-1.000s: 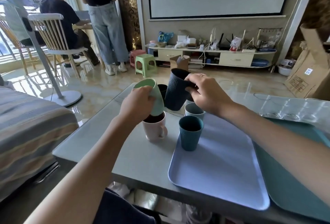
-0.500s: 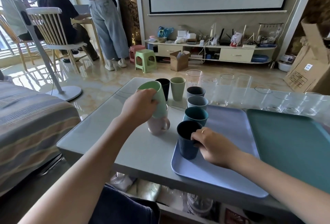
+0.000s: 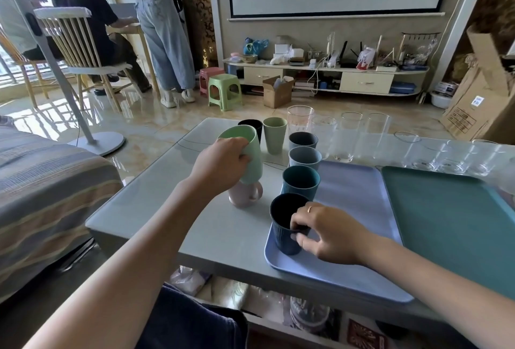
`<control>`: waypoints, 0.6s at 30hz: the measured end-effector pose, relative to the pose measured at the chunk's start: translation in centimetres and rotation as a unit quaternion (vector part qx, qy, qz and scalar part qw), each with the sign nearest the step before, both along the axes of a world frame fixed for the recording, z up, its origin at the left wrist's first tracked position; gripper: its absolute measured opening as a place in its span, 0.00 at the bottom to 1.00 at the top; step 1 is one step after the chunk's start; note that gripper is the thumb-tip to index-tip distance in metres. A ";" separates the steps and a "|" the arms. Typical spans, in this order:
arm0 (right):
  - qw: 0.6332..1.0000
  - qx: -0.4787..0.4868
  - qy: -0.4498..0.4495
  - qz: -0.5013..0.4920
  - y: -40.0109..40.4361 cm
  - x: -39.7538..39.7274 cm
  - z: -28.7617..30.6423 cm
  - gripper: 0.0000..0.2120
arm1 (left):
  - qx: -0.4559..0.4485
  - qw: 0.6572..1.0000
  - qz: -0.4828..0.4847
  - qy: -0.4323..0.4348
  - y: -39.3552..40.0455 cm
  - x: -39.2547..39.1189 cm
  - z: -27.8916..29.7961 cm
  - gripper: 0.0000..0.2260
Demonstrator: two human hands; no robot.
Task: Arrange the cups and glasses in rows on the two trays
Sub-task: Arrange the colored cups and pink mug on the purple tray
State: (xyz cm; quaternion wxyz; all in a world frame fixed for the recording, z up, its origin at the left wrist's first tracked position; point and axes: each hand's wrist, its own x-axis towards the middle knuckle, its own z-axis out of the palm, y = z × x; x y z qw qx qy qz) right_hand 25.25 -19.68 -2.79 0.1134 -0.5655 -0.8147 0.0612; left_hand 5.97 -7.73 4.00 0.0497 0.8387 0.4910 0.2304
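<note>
My right hand (image 3: 326, 233) grips a dark navy ribbed cup (image 3: 282, 226) that stands at the near left corner of the lavender tray (image 3: 354, 209). Behind it on the tray's left side stand a teal cup (image 3: 300, 185), a grey-blue cup (image 3: 305, 158) and a darker grey cup (image 3: 303, 141) in a row. My left hand (image 3: 220, 163) holds a light green cup (image 3: 250, 153) tilted above a pink mug (image 3: 245, 195) on the table. A teal tray (image 3: 451, 226) lies to the right with nothing on it.
A black cup (image 3: 252, 126) and a pale green cup (image 3: 274, 134) stand at the table's far left. Several clear glasses (image 3: 345, 137) line the far edge, shorter ones (image 3: 454, 158) behind the teal tray. A striped sofa (image 3: 41, 195) is at left; two people and chairs beyond.
My right hand carried the navy cup from above the table down onto the lavender tray's near left corner and still holds it. The left hand keeps the green cup over the pink mug.
</note>
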 end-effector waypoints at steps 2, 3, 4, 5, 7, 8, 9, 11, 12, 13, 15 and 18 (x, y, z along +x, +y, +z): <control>1.000 0.004 -0.004 0.001 0.2 0.0 0.2 0.14 | 0.003 1.000 -0.002 -0.002 -0.1 0.2 0.2 0.05; 1.000 0.005 0.013 -0.007 0.3 0.1 0.4 0.17 | 0.006 1.000 -0.003 -0.003 -0.2 0.3 0.3 0.05; 0.999 0.014 0.048 -0.020 0.5 0.2 0.8 0.19 | 0.010 1.000 -0.004 -0.004 -0.3 0.5 0.4 0.05; 0.994 0.034 0.094 -0.039 0.7 0.3 1.3 0.19 | 0.015 1.000 -0.005 -0.007 -0.3 0.7 0.5 0.06; 0.975 0.092 0.184 -0.083 1.8 0.7 2.1 0.12 | 0.026 1.000 -0.009 -0.015 -0.5 1.2 0.7 0.07; 0.965 0.103 0.219 -0.103 2.5 0.8 2.6 0.12 | 0.032 0.999 -0.014 -0.020 -0.6 1.5 0.8 0.07; 0.957 0.096 0.249 -0.115 3.2 0.9 3.0 0.17 | 0.037 0.999 -0.022 -0.024 -0.7 1.8 0.9 0.08; 0.946 0.071 0.289 -0.126 5.1 1.4 3.7 0.29 | 0.046 0.997 -0.049 -0.034 -0.9 2.6 1.2 0.09; 0.944 0.066 0.295 -0.132 6.0 1.6 4.0 0.34 | 0.050 0.996 -0.068 -0.040 -0.9 3.2 1.4 0.09; 0.941 0.065 0.302 -0.136 6.9 1.8 4.2 0.38 | 0.053 0.993 -0.089 -0.047 -0.9 3.8 1.5 0.08; 0.926 0.062 0.346 -0.136 8.2 2.2 4.6 0.40 | 0.056 0.989 -0.126 -0.060 -0.7 5.2 1.5 0.07; 0.912 0.065 0.382 -0.138 9.5 2.9 5.2 0.30 | 0.058 0.983 -0.165 -0.059 0.3 6.9 0.6 0.06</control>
